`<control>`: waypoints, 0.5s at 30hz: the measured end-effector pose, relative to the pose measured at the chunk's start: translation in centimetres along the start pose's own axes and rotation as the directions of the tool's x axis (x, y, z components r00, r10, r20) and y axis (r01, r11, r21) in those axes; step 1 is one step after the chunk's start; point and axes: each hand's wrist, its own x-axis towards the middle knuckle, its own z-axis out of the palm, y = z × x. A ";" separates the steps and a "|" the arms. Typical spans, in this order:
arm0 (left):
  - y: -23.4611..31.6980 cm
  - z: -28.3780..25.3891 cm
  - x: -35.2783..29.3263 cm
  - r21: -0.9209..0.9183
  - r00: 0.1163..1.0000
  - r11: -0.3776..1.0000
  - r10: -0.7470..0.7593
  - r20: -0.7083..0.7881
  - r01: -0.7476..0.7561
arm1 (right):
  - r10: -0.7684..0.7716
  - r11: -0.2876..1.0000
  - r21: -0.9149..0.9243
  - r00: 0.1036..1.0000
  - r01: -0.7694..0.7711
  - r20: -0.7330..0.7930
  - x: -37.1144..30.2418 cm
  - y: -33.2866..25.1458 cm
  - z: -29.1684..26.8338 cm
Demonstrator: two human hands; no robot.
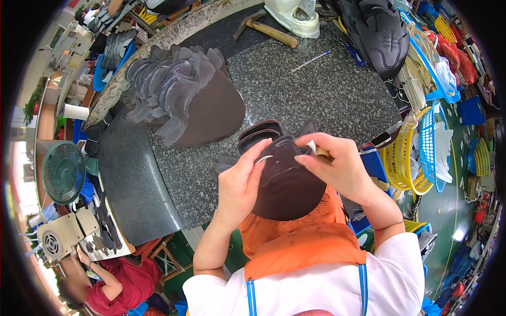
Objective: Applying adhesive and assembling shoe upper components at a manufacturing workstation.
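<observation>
In front of my orange apron is a dark brown shoe-upper piece (289,192) with a broad rounded lower edge. My left hand (238,184) grips its left side, thumb and fingers closed, and a thin white sliver (265,158) shows by the fingertips. At the upper right edge of the piece, my right hand (340,166) is closed in a pinch. A small white strip (312,146) sticks out between its thumb and forefinger. Something yellowish shows inside that hand, too hidden to name. Just beyond the piece lie other curved dark parts (259,130) on the speckled stone worktop (295,89).
A fanned pile of dark upper pieces (179,89) lies left. Farther back are a hammer (271,34), a white container (298,18), a pen (311,61) and stacked black shoe uppers (382,42). Yellow baskets (400,152) stand right. A person in red (124,284) sits lower left.
</observation>
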 end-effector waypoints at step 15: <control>-2.0 0.4 0.3 -0.492 0.904 0.769 -0.415 0.103 0.409 | -0.431 0.749 -0.392 0.842 0.535 0.325 2.6 1.1 0.8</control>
